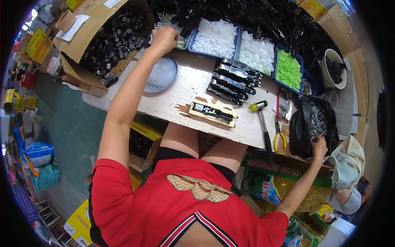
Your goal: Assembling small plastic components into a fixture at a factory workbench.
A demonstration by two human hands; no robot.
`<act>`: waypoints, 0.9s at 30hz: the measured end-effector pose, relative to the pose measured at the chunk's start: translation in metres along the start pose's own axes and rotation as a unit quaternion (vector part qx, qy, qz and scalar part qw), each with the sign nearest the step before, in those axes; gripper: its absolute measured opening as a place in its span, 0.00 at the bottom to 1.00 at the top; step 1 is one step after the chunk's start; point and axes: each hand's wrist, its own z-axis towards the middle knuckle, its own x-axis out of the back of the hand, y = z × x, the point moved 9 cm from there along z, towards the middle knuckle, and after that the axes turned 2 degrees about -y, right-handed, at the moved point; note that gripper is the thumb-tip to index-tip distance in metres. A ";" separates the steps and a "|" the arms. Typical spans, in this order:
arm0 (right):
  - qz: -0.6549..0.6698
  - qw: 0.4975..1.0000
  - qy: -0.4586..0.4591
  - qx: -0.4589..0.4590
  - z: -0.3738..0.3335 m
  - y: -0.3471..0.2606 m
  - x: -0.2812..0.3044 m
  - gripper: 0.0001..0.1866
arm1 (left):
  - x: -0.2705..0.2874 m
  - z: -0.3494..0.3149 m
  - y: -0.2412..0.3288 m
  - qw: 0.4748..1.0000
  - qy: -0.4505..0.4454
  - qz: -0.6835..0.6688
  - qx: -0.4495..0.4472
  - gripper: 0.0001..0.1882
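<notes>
My left hand (165,38) reaches to the far left of the table, over a tray of small pale green and white parts (169,24). Its fingers are curled; what they pinch, if anything, is hidden. At the right, my right hand (319,148) is at the edge of a black plastic bag (302,129) filled with small grey parts (317,119). Those fingers are drawn together, and I cannot make out what lies between them. Between the hands, a cream-coloured holder (196,113) near the table's front edge carries a black assembly (222,115) with white and green pieces in it.
Several black assemblies (234,80) lie stacked mid-table. Behind are trays of white parts (214,39), translucent parts (257,51) and green parts (288,70). A round metal dish (176,76) stands left; a hammer (264,123) and yellow-handled pliers (280,140) lie right. A carton of black parts (84,76) flanks the left.
</notes>
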 end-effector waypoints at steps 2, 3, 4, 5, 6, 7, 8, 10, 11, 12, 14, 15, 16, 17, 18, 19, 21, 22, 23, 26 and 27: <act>-0.020 1.000 0.000 0.005 0.003 0.001 -0.002 0.11 | 0.002 0.004 0.002 1.000 0.018 0.000 -0.024 0.04; -0.021 1.000 0.001 0.004 0.001 0.004 -0.001 0.11 | -0.001 0.005 0.003 0.999 0.012 -0.003 -0.032 0.04; -0.008 1.000 0.010 0.018 -0.001 0.002 0.002 0.10 | -0.001 0.005 0.003 0.999 0.007 -0.004 -0.037 0.06; 0.005 0.999 0.020 0.032 -0.003 0.000 0.006 0.09 | 0.001 0.006 0.002 0.999 0.009 -0.003 -0.035 0.06; 0.006 0.999 0.022 0.034 -0.003 0.000 0.007 0.09 | -0.003 0.008 0.003 0.999 -0.021 -0.011 -0.045 0.07; 0.054 0.997 0.035 0.038 -0.005 0.001 0.011 0.08 | -0.007 0.009 0.005 0.997 -0.051 -0.020 -0.056 0.07; 0.102 0.993 0.048 0.043 -0.008 0.003 0.013 0.08 | -0.006 0.009 0.003 0.997 -0.049 -0.020 -0.056 0.07; 0.157 0.980 0.101 0.064 -0.007 0.011 0.016 0.07 | 0.001 0.007 -0.008 0.996 -0.018 -0.078 -0.046 0.07; 0.211 0.962 0.151 0.085 -0.007 0.016 0.020 0.06 | 0.003 0.005 -0.011 0.996 -0.017 -0.077 -0.046 0.07; 0.212 0.961 0.152 0.086 -0.004 0.021 0.016 0.06 | 0.017 0.002 -0.019 0.986 0.051 -0.153 -0.034 0.06; 0.286 0.936 0.178 0.105 -0.002 0.028 0.014 0.06 | 0.038 -0.007 -0.026 0.966 0.125 -0.226 -0.028 0.04; 0.287 0.935 0.178 0.107 -0.002 0.028 0.009 0.06 | 0.041 -0.012 -0.027 0.966 0.127 -0.225 -0.026 0.04; 0.327 0.931 0.157 0.046 0.002 0.036 0.000 0.07 | 0.039 -0.017 -0.038 0.923 0.117 -0.367 0.014 0.05; 0.365 0.921 0.135 -0.015 0.004 0.044 -0.010 0.07 | 0.035 -0.024 -0.047 0.857 0.106 -0.501 0.053 0.06; 0.349 0.927 0.137 -0.016 0.006 0.047 -0.013 0.08 | 0.039 -0.034 -0.047 0.830 0.113 -0.545 0.032 0.06; 0.368 0.919 0.144 -0.017 0.007 0.046 -0.011 0.08 | 0.043 -0.049 -0.052 0.820 0.116 -0.558 0.045 0.06; 0.389 0.908 0.154 -0.018 0.010 0.051 -0.014 0.07 | 0.049 -0.082 -0.056 0.821 0.126 -0.554 0.063 0.05; 0.400 0.903 0.159 -0.012 0.008 0.048 -0.013 0.07 | 0.048 -0.099 -0.060 0.831 0.124 -0.539 0.055 0.05; 0.409 0.897 0.165 -0.008 0.005 0.047 -0.010 0.07 | 0.046 -0.113 -0.061 0.841 0.119 -0.526 0.045 0.05; 0.371 0.913 0.169 0.025 0.006 0.050 -0.016 0.10 | 0.037 -0.159 -0.064 0.872 0.121 -0.471 0.052 0.05; 0.330 0.923 0.192 0.053 0.005 0.046 -0.013 0.12 | 0.028 -0.171 -0.066 0.882 0.104 -0.453 0.079 0.05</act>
